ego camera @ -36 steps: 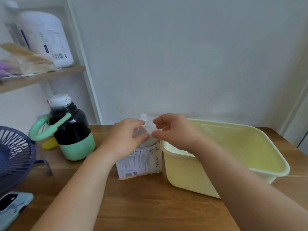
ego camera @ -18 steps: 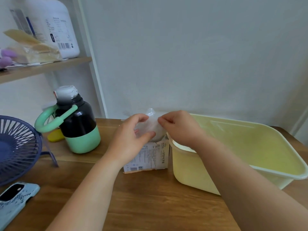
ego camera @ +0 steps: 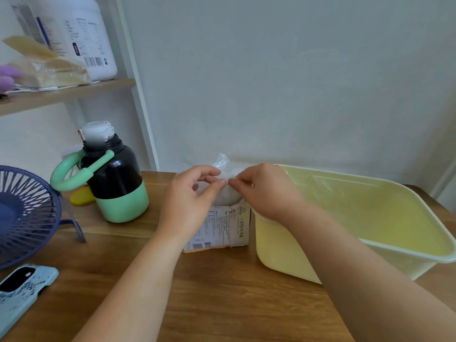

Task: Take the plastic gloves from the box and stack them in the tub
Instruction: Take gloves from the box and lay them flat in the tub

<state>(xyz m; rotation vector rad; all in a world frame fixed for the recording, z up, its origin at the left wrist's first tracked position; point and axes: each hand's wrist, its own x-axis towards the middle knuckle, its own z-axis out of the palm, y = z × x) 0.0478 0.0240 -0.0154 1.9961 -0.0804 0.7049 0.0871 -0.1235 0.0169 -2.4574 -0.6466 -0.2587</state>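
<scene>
Pinching a crumpled clear glove (ego camera: 222,161) at centre frame, just above the box (ego camera: 229,225). Gripping with the left hand (ego camera: 190,201), thumb tip pressed against curled forefinger, plastic between. Gripping likewise with the right hand (ego camera: 266,191), fingers curled, tips nipping the same glove. Nearly meeting, tip to tip. Poking up past the knuckles as a small tuft; bunched and whitish below, down into the open top of the box. Standing upright on the surface (ego camera: 222,297), hard against the left wall of the yellow tub (ego camera: 278,248) at right of frame. Cannot tell what lies inside the tub.

Against half a second ago: much the same pose and place for both hands. Left thumb lifted higher, closer to the right fingertips. No clear rise of the glove. Against a second ago: everything shifted rightward in frame, tub now cut by the right edge.

At left of frame: black-and-green flask (ego camera: 116,178), blue fan (ego camera: 22,213), phone (ego camera: 22,290) at lower left. At upper left: shelf (ego camera: 69,91) with a white jug (ego camera: 84,33).
</scene>
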